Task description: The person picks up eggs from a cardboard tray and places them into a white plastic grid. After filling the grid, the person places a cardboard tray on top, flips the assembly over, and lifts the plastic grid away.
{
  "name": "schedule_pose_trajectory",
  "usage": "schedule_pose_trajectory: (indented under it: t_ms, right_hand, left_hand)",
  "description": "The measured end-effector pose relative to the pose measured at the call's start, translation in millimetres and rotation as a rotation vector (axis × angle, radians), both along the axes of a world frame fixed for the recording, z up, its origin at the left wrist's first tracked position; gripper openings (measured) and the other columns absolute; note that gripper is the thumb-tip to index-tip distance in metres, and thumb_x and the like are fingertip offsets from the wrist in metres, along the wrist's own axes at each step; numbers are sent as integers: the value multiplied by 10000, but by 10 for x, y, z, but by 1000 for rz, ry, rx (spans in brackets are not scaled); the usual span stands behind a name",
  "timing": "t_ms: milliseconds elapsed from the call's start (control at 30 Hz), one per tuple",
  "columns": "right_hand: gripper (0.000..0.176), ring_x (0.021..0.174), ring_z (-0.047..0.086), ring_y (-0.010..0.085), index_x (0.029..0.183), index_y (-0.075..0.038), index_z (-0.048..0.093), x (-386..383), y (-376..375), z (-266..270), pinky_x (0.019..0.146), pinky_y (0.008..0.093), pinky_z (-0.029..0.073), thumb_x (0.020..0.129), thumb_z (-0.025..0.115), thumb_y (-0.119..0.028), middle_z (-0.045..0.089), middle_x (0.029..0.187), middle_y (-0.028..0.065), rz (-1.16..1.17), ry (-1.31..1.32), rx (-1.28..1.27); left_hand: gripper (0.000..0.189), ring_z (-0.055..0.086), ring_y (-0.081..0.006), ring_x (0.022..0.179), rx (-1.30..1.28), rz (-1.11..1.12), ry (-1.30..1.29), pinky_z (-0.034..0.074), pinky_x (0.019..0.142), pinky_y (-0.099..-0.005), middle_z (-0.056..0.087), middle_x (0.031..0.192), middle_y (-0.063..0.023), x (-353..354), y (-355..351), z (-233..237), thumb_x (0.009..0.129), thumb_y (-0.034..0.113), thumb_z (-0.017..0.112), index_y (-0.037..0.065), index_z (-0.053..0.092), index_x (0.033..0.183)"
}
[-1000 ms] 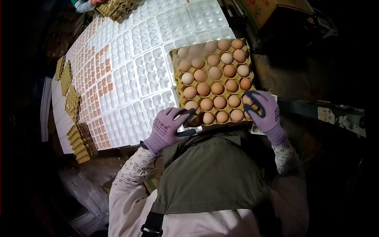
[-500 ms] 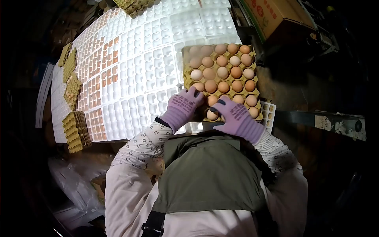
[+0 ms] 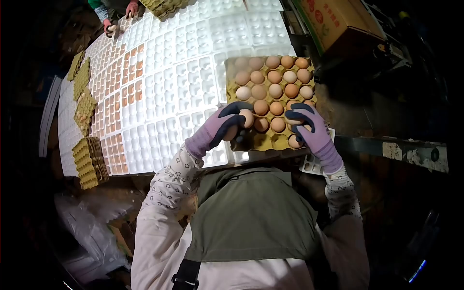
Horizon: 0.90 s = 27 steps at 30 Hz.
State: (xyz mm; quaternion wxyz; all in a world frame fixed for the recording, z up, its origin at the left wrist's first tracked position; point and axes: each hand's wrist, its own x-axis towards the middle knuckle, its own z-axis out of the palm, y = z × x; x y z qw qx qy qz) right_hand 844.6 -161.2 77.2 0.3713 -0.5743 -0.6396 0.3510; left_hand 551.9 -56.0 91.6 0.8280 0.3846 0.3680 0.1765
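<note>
A yellowish pulp tray (image 3: 261,142) with rows of brown eggs lies at the right end of the table. At its left edge my left hand (image 3: 220,126), in a purple glove with dark fingertips, is closed on eggs; one (image 3: 246,118) shows at the fingertips and another (image 3: 230,132) under the palm. My right hand (image 3: 311,128), gloved alike, curls over eggs at the tray's right front; its fingers are bent round an egg there. Several front cups of the tray hold no egg.
White plastic trays (image 3: 159,99) cover the table, some with eggs at the left. Stacked pulp trays (image 3: 90,162) stand at the left edge. Another person's gloved hands (image 3: 110,29) work at the far left. A cardboard box (image 3: 333,24) stands back right.
My left hand has lifted eggs at the tray's left edge. My right hand has moved right and up. Fewer eggs sit in front. Another person's hands have appeared at the far left.
</note>
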Motion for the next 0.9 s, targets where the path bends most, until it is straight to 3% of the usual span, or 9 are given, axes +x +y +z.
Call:
schedule_pose_trajectory:
  t_ms: [100, 300, 400, 500, 600, 700, 767, 867, 900]
  right_hand:
    - [349, 1089, 589, 292, 1085, -158, 697, -350, 54, 249, 862, 404, 549, 752, 801, -183, 551, 1336, 103, -17, -756, 117]
    - [395, 1059, 571, 278, 983, -159, 678, -446, 179, 131, 787, 404, 537, 661, 875, -274, 537, 1353, 70, 110, -1044, 25]
    - [407, 1081, 572, 294, 1010, -148, 688, -460, 171, 140, 830, 410, 541, 662, 877, -245, 534, 1356, 85, 111, -1027, 22]
    - [432, 1131, 568, 318, 1057, -131, 703, -344, 98, 123, 895, 420, 539, 668, 873, -210, 529, 1364, 106, -85, -757, 138]
    - [365, 1047, 637, 246, 1146, -46, 694, -172, 53, 185, 873, 367, 549, 837, 806, -206, 565, 1337, 108, -218, 128, -160]
    - [524, 954, 671, 213, 1328, 8, 607, -49, -33, -9, 738, 333, 560, 1060, 523, -435, 595, 1342, 121, -256, 1103, -537]
    - [625, 994, 660, 280, 1393, -13, 543, -257, 55, 66, 745, 374, 569, 1043, 516, -530, 541, 1444, 162, -173, 1462, -547]
    - [661, 1033, 631, 361, 1408, -49, 528, -621, 194, 93, 779, 432, 576, 1014, 533, -580, 430, 1557, 180, -32, 1709, -620]
    - [664, 1037, 622, 369, 1407, -43, 530, -779, 230, 59, 799, 429, 576, 1004, 560, -569, 419, 1565, 181, -57, 1705, -644]
  left_hand:
    - [424, 619, -141, 692, 95, 111, 50, 514, 620, -286, 615, 875, -52, -19, -32, -199, 936, 60, 641, 17, 568, 1352]
    - [613, 591, -167, 911, 830, -28, 466, 510, 772, -305, 593, 1086, -115, 179, -61, -180, 877, 98, 649, 189, 565, 1478]
    - [438, 595, -259, 1017, 1258, -220, 702, 543, 815, -349, 576, 1099, -132, 227, -159, -122, 856, 129, 633, 166, 669, 1291]
    - [262, 582, -291, 1020, 1542, -356, 929, 554, 796, -371, 563, 1109, -112, 442, -285, -1, 849, 149, 643, 113, 697, 1103]
    - [178, 564, -275, 979, 1863, -217, 942, 547, 748, -380, 549, 1142, -82, 678, -297, -343, 835, 175, 645, 77, 682, 978]
    - [212, 569, -276, 1005, 1791, -421, 963, 546, 776, -369, 557, 1143, -83, 635, -213, -198, 795, 208, 705, 79, 691, 963]
    - [399, 612, -264, 1046, 1397, -76, 858, 558, 817, -343, 599, 1213, -78, 318, -156, 48, 738, 281, 846, 46, 728, 1038]
    - [551, 643, -136, 982, 13, 264, -91, 563, 769, -291, 643, 1164, -67, -511, 0, -200, 985, 508, 653, 18, 651, 1237]
    - [573, 643, -165, 988, -84, 398, -228, 569, 775, -307, 643, 1152, -73, -698, -66, -383, 1001, 544, 603, 32, 628, 1256]
